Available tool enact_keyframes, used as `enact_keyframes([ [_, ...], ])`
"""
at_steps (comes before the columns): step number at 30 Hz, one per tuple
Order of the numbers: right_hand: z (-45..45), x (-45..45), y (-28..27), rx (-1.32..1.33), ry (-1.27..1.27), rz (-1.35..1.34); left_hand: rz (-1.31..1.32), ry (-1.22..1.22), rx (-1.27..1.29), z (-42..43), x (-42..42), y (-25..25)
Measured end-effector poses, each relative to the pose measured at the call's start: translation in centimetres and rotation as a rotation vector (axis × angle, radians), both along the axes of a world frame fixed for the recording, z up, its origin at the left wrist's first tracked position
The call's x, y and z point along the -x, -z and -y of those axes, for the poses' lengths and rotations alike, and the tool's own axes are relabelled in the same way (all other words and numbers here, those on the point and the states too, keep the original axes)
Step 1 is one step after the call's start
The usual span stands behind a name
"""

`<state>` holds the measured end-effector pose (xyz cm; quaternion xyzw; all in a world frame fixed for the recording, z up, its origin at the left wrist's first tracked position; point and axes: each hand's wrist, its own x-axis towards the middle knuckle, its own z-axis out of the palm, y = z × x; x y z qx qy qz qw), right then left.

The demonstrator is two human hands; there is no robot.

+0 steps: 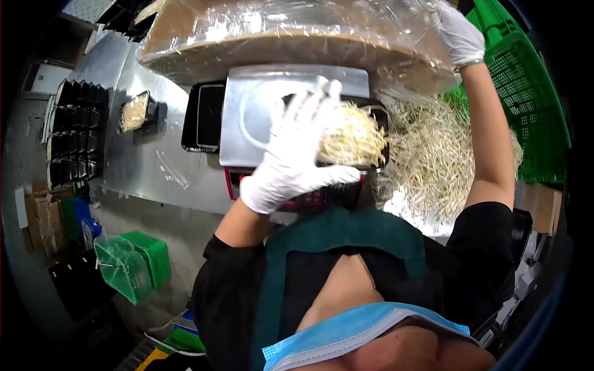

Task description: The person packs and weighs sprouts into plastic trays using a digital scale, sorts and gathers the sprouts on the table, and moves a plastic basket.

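Observation:
My left hand [294,151], in a white glove, is open with thumb and fingers spread over the left side of a black tray [385,133] of bean sprouts [354,137]. The tray rests on the steel plate of a scale [247,99] with a red base. My gloved right hand [461,40] is stretched to the far right, beside a clear plastic liner [396,25]; its fingertips are blurred near the top edge, so its grip is unclear. Loose bean sprouts [427,161] lie heaped right of the scale, under my right forearm.
Behind the scale stands a plastic-lined carton [185,46]. A green crate [526,93] stands at the right. An empty black tray [204,117] sits left of the scale, a filled tray [136,114] farther left, then stacked black trays [77,136]. A green basket [133,263] stands lower left.

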<state>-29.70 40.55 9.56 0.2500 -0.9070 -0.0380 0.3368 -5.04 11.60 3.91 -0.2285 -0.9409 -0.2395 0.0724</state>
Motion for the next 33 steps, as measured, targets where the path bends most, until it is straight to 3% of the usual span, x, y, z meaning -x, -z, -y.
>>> enact_keyframes([
  [2,2.4,-7.6,-4.9,-0.063,0.179,0.278,-0.048,-0.025,-0.205,1.8,-1.5,0.2],
  [4,-1.8,-9.2,-4.4,0.826,-0.789,0.379,-0.031,-0.063,-0.76,3.4,-2.5,0.9],
  [6,-1.6,-14.6,-6.3,1.271,-0.532,0.651,-0.165,-0.094,-1.054,5.5,-1.3,2.8],
  [8,0.4,-18.3,-1.3,1.164,-0.595,0.553,0.039,-0.073,-1.09,4.0,-2.1,-1.8],
  [10,4.9,-23.3,1.7,1.42,-0.653,0.992,0.086,0.261,-1.273,2.8,-1.0,-2.2],
  [12,6.1,-25.4,3.7,1.448,-0.641,1.152,0.168,-0.091,-1.46,2.2,-2.8,-5.9],
  [13,6.5,-26.1,2.9,1.45,-0.611,1.281,0.153,-0.008,-1.264,3.0,-3.2,-6.2],
  [14,6.4,-26.7,2.1,1.39,-0.587,1.201,0.448,0.027,-1.264,3.1,-3.3,-6.4],
  [16,5.1,-27.0,3.1,1.464,-0.526,1.132,0.477,0.139,-1.196,1.5,-3.7,-4.1],
  [18,3.7,-26.3,6.1,1.504,-0.432,0.885,0.501,0.283,-1.145,-0.9,-3.0,-1.8],
  [21,1.1,-22.6,11.8,1.769,-0.302,1.006,0.668,0.085,-0.963,-3.4,1.2,-1.6],
  [22,1.1,-21.0,13.8,1.875,-0.208,0.977,0.642,-0.027,-0.868,-3.9,2.7,-1.5],
  [23,1.2,-19.5,14.6,1.828,-0.156,1.023,0.439,-0.115,-0.851,-4.1,3.3,-0.6],
  [25,3.2,-16.6,15.9,1.766,-0.152,1.045,-0.1,-0.226,-0.453,-2.1,4.2,0.4],
  [27,5.0,-16.0,15.2,1.708,-0.207,1.082,-0.03,-0.237,-0.538,0.6,4.5,0.6],
  [28,6.3,-15.8,15.2,1.549,-0.271,0.885,0.046,-0.259,-0.631,1.6,4.6,1.0],
  [30,7.6,-15.8,15.0,1.405,-0.227,0.824,0.088,-0.276,-0.69,3.1,5.0,3.4],
  [33,7.1,-16.0,15.6,1.568,-0.321,1.006,0.11,-0.423,-0.937,3.1,4.8,6.0],
])
